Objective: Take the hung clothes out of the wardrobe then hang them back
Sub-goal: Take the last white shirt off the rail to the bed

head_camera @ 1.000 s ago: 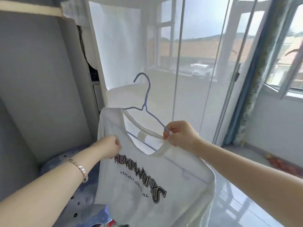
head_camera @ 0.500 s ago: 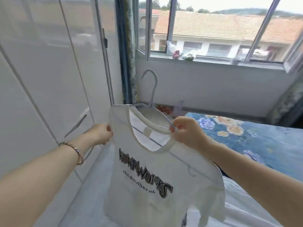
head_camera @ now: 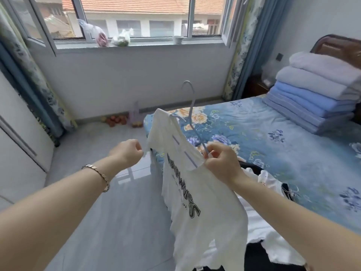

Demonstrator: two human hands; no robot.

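Right grip (head_camera: 220,163) pinched tight on the blue wire hanger (head_camera: 192,107) low on its arm, T-shirt (head_camera: 195,202) neckline caught under the same fingers. Left grip (head_camera: 127,153) curled, nipping the T-shirt's outer edge. White T-shirt draped askew on the hanger, held up over the floor (head_camera: 117,212) just beside the bed (head_camera: 273,137). Folded blankets (head_camera: 316,90) stacked at the bed's head.
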